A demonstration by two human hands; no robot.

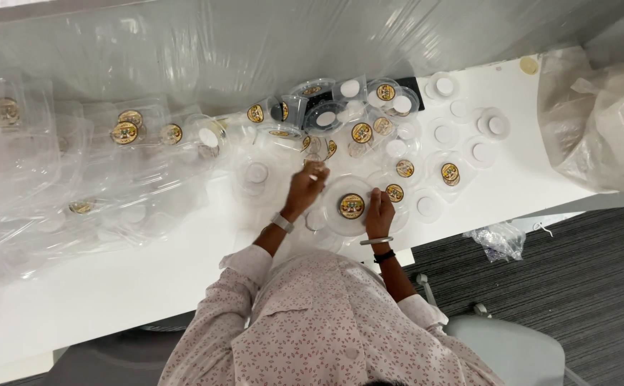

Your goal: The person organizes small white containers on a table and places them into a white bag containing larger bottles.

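Left-hand fingers: the left hand (305,187) is pinched shut, apparently on something small and pale at the fingertips; what it is cannot be told.
Right-hand fingers: the right hand (380,209) has its fingers curled down onto the right rim of the clear round lid (351,206), pressing or steadying it.
Clear round lid: lies flat on the bench (111,286) between the two hands, a gold-and-dark round sticker at its centre.
Handling, judged: thin clear plastic, likely very light, springy and slick; it may dent or skid if squeezed. Best taken by the rim with fingertips, not by the stickered centre.
Beyond the hands: a heap of similar stickered lids and tubs (355,125), and to the right plain lids with white discs (469,132).
Further left: stacked clear trays (54,164), some stickered.
Far edge: clear plastic sheeting (254,43).
Right end: a crumpled plastic bag (598,121).
Wrists: a watch on the left, bangles on the right.
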